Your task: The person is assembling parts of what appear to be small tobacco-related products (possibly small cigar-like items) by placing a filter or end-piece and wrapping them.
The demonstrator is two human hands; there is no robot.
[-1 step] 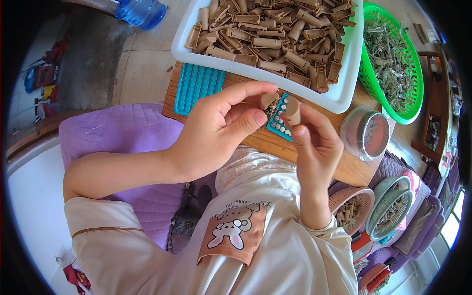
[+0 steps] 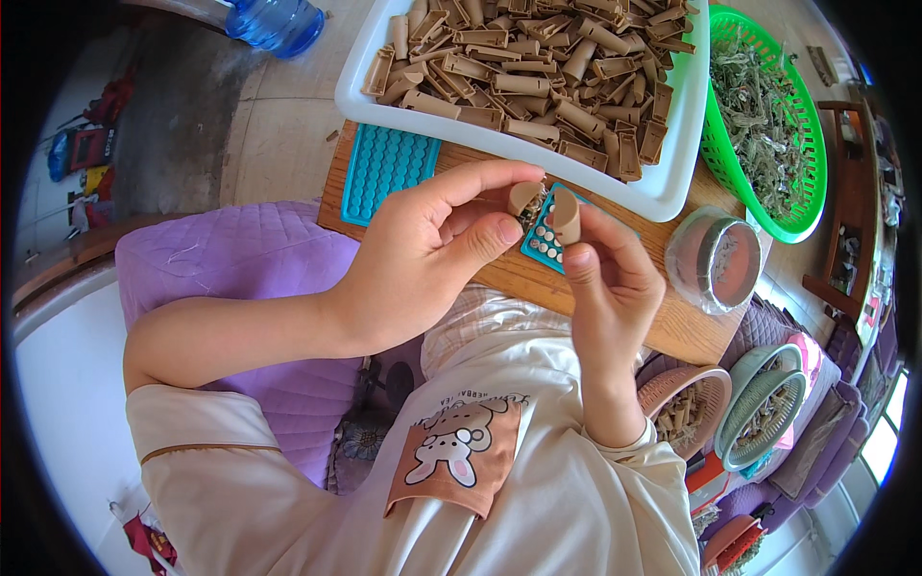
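My left hand pinches a tan half-round shell between thumb and fingers; dark dried bits show at its open side. Facing it, my right hand grips a second tan half-round shell, its thumb at the lower end. The two shells are close, with a small gap between them. Partly hidden beneath them, a small teal tray with round white pieces in its wells lies on the wooden table.
A white tub heaped with brown half shells stands beyond my hands. To its right is a green basket of dried herbs. An empty-looking teal mould lies left; a plastic-wrapped round container sits right, above two baskets.
My right hand has shifted slightly left with its shell, narrowing the gap to the other shell. My left hand stays in place.
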